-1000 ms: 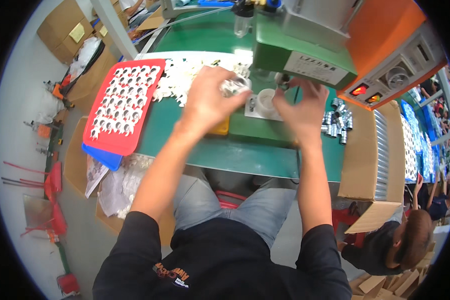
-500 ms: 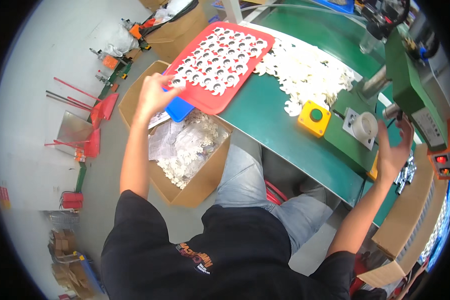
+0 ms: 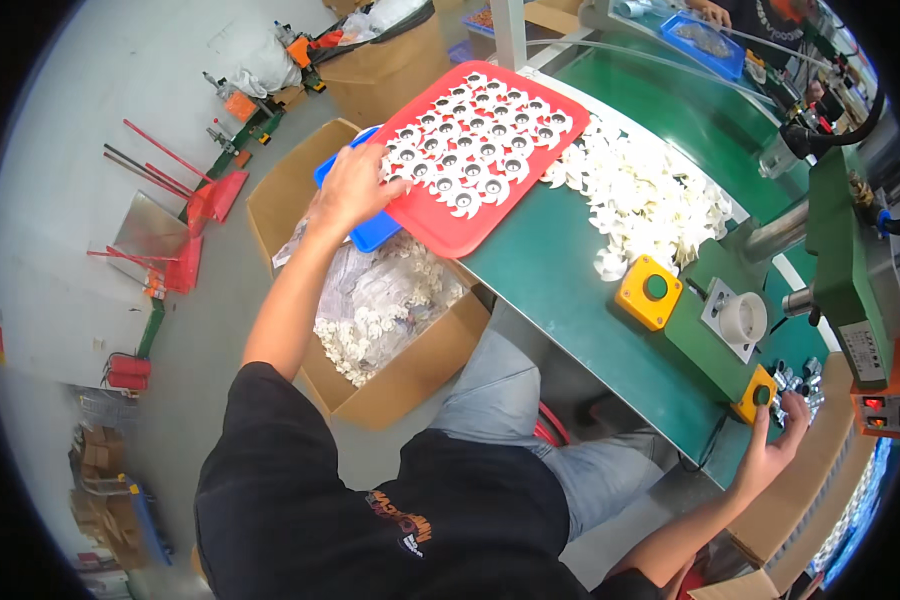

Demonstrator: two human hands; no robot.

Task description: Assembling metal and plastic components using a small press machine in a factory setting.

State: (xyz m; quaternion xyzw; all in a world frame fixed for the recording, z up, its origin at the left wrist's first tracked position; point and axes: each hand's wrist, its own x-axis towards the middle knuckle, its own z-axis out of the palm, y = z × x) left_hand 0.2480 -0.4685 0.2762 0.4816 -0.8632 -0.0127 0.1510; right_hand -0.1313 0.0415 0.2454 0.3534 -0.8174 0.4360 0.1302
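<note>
My left hand (image 3: 352,188) is at the left edge of a red tray (image 3: 450,238), its fingers closed around a white plastic part (image 3: 394,183) with curved points. Rows of similar parts (image 3: 464,203), with dark ringed centres, cover the tray. Its left side lies over a blue tray (image 3: 375,233). At the lower right my right hand (image 3: 770,450) has thumb and fingers apart, beside small shiny metal pieces (image 3: 798,380) and a yellow button box (image 3: 756,394). A round white holder (image 3: 743,320) sits on the green press (image 3: 705,325), with nothing visible inside.
Loose white parts (image 3: 660,200) are heaped on the green table (image 3: 570,290). Another yellow button box (image 3: 650,292) stands beside the press. Below the tray, a cardboard box (image 3: 400,370) holds white pieces and plastic. An open carton (image 3: 800,490) stands right. Another person's hand (image 3: 710,12) shows at the top.
My right hand has moved from beside the round holder down to the metal pieces. My left hand remains at the tray's left side. The whole view has shifted slightly.
</note>
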